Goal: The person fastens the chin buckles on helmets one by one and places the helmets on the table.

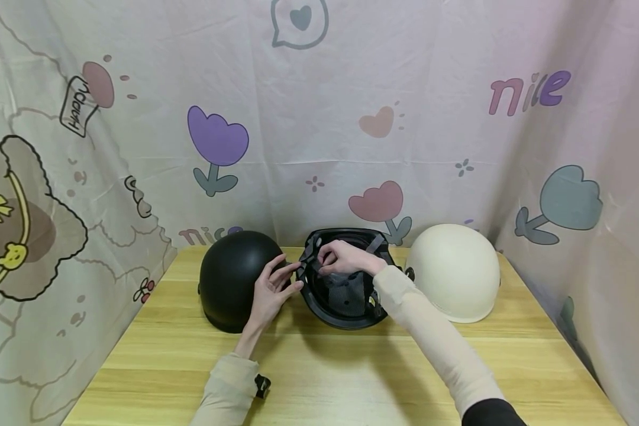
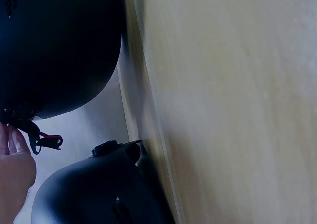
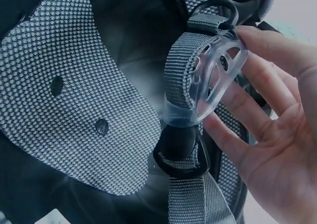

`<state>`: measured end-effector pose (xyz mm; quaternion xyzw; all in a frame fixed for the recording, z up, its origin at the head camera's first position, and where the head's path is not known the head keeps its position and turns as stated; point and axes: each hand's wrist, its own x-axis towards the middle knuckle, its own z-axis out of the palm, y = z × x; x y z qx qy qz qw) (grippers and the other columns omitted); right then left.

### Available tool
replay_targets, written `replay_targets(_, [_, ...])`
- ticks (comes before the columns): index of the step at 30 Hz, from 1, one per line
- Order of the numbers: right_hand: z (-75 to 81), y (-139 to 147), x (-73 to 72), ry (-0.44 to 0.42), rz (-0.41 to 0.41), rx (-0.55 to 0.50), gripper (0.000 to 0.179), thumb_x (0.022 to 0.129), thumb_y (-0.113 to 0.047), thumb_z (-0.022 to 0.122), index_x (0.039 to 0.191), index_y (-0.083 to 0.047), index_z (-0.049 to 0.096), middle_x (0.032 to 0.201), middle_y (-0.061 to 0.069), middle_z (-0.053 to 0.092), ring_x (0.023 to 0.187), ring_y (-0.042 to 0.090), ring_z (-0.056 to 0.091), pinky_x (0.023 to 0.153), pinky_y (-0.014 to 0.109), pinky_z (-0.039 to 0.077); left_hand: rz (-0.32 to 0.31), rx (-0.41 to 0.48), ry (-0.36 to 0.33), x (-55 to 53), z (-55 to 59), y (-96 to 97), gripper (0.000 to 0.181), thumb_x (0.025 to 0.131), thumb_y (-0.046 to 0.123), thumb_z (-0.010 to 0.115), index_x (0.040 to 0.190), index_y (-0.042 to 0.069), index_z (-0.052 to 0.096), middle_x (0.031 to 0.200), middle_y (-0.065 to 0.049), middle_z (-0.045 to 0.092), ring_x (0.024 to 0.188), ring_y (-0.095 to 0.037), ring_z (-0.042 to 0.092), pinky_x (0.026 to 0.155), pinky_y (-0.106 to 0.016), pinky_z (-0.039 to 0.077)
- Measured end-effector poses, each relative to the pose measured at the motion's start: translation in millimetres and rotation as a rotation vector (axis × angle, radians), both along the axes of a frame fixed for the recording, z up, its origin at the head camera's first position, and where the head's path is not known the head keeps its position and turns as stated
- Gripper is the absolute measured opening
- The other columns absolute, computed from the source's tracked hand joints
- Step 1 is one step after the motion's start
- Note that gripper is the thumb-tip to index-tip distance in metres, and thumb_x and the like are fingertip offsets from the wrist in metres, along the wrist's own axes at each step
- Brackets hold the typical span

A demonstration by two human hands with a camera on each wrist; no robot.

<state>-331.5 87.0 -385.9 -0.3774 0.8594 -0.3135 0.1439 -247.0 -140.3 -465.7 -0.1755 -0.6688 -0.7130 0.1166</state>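
Helmet (image 1: 346, 323), blk, upturned, w/ grey mesh pad (image 3: 74, 105), poss. yellow label (image 1: 373, 301)

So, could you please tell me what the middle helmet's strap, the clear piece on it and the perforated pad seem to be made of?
Strap: matte grey webbing, probably synthetic; its ribbed weave shows.
Clear piece: glossy, see-through plastic or silicone, judging by its highlights; which, I can't tell.
Pad: matte, mesh-like fabric by its fine grid; any filling is hidden.
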Motion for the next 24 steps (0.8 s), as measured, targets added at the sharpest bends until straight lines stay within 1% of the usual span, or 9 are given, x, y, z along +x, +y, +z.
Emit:
replay_targets(3, [2.5, 6, 2.2, 0.013, 0.003, -0.021, 0.014, 0.094, -0.01, 0.069, 0.107, -0.005, 0.068, 0.098, 0.01, 0.079, 0.088, 0.01, 0.074, 0.075, 0.021, 0.053, 0.004, -0.001, 0.008, -0.8, 0.0, 1.0, 0.071, 0.087, -0.005, 0.073, 0.149, 0.006, 0.04, 0.134, -0.032, 0.06, 0.124, -0.004, 0.062, 0.108, -0.015, 0.043])
replay_targets(5, [5.6, 11, 4.3, 0.004, 0.013, -0.05, 0.02, 0.095, -0.009, 0.068, 0.114, -0.001, 0.068, 0.098, 0.013, 0.079, 0.09, 0.014, 0.075, 0.076, 0.021, 0.054, 0.005, -0.003, 0.005, -0.8, 0.7, 1.6, 0.071, 0.087, -0.005, 0.073, 0.149, 0.006, 0.04, 0.135, -0.031, 0.061, 0.124, -0.003, 0.062, 0.108, -0.015, 0.043])
replay_targets(10, [15.6, 27, 10.9, -0.036, 0.002, -0.103, 0.037, 0.097, -0.007, 0.059, 0.132, 0.006, 0.058, 0.11, 0.021, 0.075, 0.102, 0.026, 0.074, 0.085, 0.03, 0.057, 0.005, -0.003, 0.011, -1.3, 0.7, 2.1, 0.069, 0.088, -0.004, 0.073, 0.149, 0.007, 0.041, 0.136, -0.03, 0.06, 0.126, -0.004, 0.061, 0.11, -0.015, 0.042])
replay_targets(13, [18.2, 37, 14.1, -0.08, 0.006, -0.166, 0.035, 0.099, -0.004, 0.051, 0.132, 0.007, 0.054, 0.104, 0.027, 0.073, 0.094, 0.034, 0.074, 0.082, 0.033, 0.057, 0.013, -0.013, 0.023, -2.5, 0.6, 2.2, 0.067, 0.089, -0.004, 0.071, 0.149, 0.005, 0.041, 0.137, -0.033, 0.057, 0.129, -0.014, 0.06, 0.111, -0.016, 0.041])
replay_targets(16, [16.7, 47, 18.1, -0.104, -0.002, -0.235, 0.034, 0.099, -0.001, 0.043, 0.131, 0.009, 0.05, 0.086, 0.024, 0.068, 0.076, 0.036, 0.071, 0.075, 0.028, 0.053, 0.02, -0.051, 0.016, -3.8, 2.9, 2.4, 0.064, 0.092, -0.002, 0.069, 0.149, 0.003, 0.041, 0.141, -0.033, 0.052, 0.135, -0.03, 0.052, 0.115, -0.021, 0.04])
replay_targets(17, [15.5, 50, 19.4, -0.109, -0.012, -0.254, 0.034, 0.1, 0.0, 0.042, 0.131, 0.01, 0.05, 0.079, 0.021, 0.065, 0.069, 0.035, 0.068, 0.073, 0.027, 0.053, 0.023, -0.074, 0.01, -4.3, 4.1, 2.3, 0.062, 0.093, 0.0, 0.068, 0.149, 0.002, 0.041, 0.143, -0.032, 0.051, 0.137, -0.033, 0.049, 0.117, -0.025, 0.039])
replay_targets(20, [10.0, 61, 24.3, -0.079, -0.052, -0.283, 0.038, 0.101, 0.001, 0.041, 0.136, 0.012, 0.046, 0.071, 0.013, 0.059, 0.057, 0.023, 0.06, 0.068, 0.024, 0.052, 0.017, -0.164, -0.01, -5.1, 7.6, 1.8, 0.06, 0.096, 0.006, 0.067, 0.15, 0.002, 0.04, 0.151, -0.025, 0.044, 0.143, -0.037, 0.04, 0.123, -0.039, 0.031])
replay_targets(22, [6.0, 66, 27.6, -0.066, -0.064, -0.312, 0.036, 0.101, 0.001, 0.043, 0.135, 0.013, 0.047, 0.07, 0.013, 0.056, 0.054, 0.014, 0.054, 0.062, 0.024, 0.049, 0.01, -0.224, -0.027, -5.5, 9.6, 1.2, 0.06, 0.098, 0.01, 0.065, 0.152, 0.003, 0.039, 0.156, -0.021, 0.039, 0.148, -0.036, 0.034, 0.125, -0.047, 0.025])
replay_targets(24, [1.3, 70, 29.8, -0.069, -0.069, -0.352, 0.033, 0.102, 0.002, 0.045, 0.132, 0.014, 0.049, 0.07, 0.016, 0.054, 0.053, 0.009, 0.048, 0.057, 0.024, 0.046, 0.004, -0.274, -0.036, -6.1, 10.6, 0.5, 0.061, 0.1, 0.013, 0.064, 0.153, 0.003, 0.037, 0.161, -0.02, 0.033, 0.151, -0.037, 0.029, 0.126, -0.053, 0.02])
